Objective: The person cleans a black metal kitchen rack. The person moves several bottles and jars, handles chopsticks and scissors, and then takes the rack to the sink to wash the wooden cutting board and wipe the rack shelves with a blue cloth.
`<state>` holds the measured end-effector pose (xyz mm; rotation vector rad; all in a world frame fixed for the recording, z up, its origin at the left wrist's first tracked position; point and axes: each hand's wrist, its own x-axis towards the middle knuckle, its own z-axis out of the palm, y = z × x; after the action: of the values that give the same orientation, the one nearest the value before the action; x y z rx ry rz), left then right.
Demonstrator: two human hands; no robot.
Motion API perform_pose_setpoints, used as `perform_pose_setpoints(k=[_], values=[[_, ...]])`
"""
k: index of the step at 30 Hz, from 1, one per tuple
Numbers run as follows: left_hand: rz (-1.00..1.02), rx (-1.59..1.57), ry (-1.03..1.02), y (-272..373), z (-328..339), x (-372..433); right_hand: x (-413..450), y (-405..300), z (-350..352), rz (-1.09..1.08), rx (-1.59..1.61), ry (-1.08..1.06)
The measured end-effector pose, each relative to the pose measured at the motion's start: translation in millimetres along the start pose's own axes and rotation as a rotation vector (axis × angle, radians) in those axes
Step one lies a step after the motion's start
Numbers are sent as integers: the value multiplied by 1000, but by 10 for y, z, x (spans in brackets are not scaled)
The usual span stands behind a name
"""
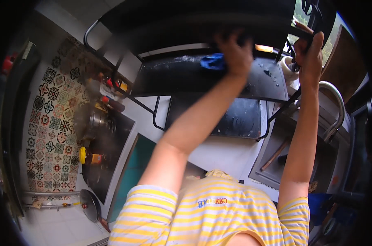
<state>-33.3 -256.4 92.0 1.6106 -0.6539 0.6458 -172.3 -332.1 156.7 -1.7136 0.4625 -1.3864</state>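
Observation:
A black metal shelf rack stands before me, with an upper shelf (180, 21), a middle shelf (173, 81) and a lower shelf (239, 118). Blurred by motion, my left hand (236, 55) reaches up to the upper shelf's front, fingers somewhat spread. Something dark is at its fingertips, too indistinct to name. Just left of that wrist a crumpled blue cloth (213, 61) shows against the middle shelf, which bears whitish smears and water drops. At the rack's right end my right hand (310, 57) grips the black frame, its thumb pointing up.
To the right is a sink (266, 172) with a curved metal faucet (341, 107) and a wooden-handled tool (275, 155) inside. On the left stand a black cooktop (121, 132), a yellow-lidded jar (92, 156), several bottles and a lidded pan (90, 205). A white pot (287, 66) sits behind the rack.

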Motion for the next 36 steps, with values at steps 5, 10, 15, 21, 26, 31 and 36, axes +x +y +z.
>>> perform_pose_setpoints(k=[5,10,15,21,26,31,36], values=[[48,-22,-404,-117,-173,165,2,-84,-59,6,13,-70],[-281,-953,-29,-1316,-956,1004,-21,-43,5,-12,-9,-79],[414,258,2,-1915,-1636,1904,-6,-105,37,42,1,-33],[-342,-1380,-280,-951,-806,1295,9,-27,-73,97,30,-23],[-318,-829,-23,-246,259,469,-14,-76,21,10,-58,-68],[12,-542,-93,672,776,-171,8,-165,14,54,-42,-117],[397,-290,-409,469,561,51,7,-120,-109,19,-9,-137]])
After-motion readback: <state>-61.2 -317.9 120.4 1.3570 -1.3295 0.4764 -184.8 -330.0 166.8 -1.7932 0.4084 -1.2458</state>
